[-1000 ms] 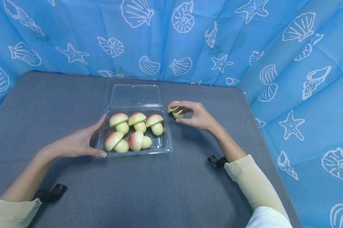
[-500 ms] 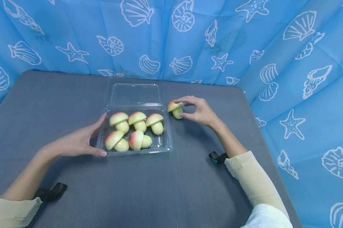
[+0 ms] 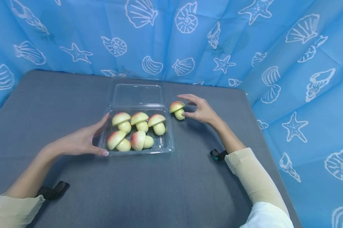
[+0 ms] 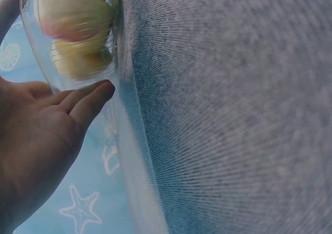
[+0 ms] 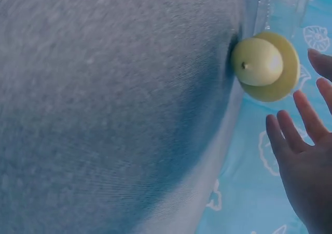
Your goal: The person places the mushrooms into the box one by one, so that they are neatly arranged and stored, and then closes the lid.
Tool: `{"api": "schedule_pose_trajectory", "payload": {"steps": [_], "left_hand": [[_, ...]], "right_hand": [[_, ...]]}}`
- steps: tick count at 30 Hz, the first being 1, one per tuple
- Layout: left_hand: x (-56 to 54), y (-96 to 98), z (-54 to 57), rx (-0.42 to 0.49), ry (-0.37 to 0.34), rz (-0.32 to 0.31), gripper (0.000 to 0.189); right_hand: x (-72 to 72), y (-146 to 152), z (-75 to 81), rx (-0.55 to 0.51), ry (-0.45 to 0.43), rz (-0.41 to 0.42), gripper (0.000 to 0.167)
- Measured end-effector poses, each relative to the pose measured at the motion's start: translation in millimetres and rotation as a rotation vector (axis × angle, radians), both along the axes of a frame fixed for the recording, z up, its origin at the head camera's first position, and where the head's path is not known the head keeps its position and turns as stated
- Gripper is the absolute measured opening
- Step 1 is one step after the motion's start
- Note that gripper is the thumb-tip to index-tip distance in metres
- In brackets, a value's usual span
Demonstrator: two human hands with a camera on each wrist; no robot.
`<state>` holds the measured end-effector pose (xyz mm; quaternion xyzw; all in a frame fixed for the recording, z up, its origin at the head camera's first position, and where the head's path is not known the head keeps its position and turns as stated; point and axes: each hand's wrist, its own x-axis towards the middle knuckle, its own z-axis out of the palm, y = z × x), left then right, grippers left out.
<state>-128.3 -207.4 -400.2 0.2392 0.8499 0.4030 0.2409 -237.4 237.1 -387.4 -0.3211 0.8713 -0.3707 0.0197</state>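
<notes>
A clear plastic clamshell container (image 3: 163, 148) lies with its lid back and holds several mushroom-shaped pieces (image 3: 138, 141), pale yellow with a red blush. My left hand (image 3: 77, 139) rests along its left side, thumb at the front corner. In the left wrist view, the left hand's fingers (image 4: 88, 101) extend straight beside the clear wall. One more mushroom-shaped piece (image 3: 177, 107) lies on the table just right of the container. Beside it is my right hand (image 3: 201, 110), thumb close to its stem and fingers spread above. The right wrist view shows a gap between the fingers (image 5: 290, 133) and this mushroom-shaped piece.
The transparent lid (image 3: 138, 94) lies back towards the far edge of the grey table (image 3: 137, 186). A blue curtain (image 3: 165, 34) with white shells and starfish hangs behind and to the right. Each wrist wears a black strap (image 3: 54, 191).
My right hand has drawn slightly back and to the right, its fingers opening off the mushroom-shaped piece, which now shows fully. My left hand has stayed at the container. The head view has shifted slightly.
</notes>
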Motion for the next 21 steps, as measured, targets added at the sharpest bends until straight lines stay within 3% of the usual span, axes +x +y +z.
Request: {"api": "schedule_pose_trajectory", "payload": {"steps": [7,15,21], "left_hand": [[-0.2,0.1,0.7,0.008,-0.004,-0.006,0.13],[-1.0,-2.4,0.4,0.008,0.0,-0.01,0.131],[-1.9,-3.0,0.4,0.016,-0.006,-0.01,0.133]], "right_hand": [[-6.0,-1,-8.8,0.079,-0.104,0.018,0.084],[-10.3,-7,-12.9,0.206,-0.073,0.037,0.091],[-10.1,-11,-15.3,0.245,-0.062,0.033,0.091]]}}
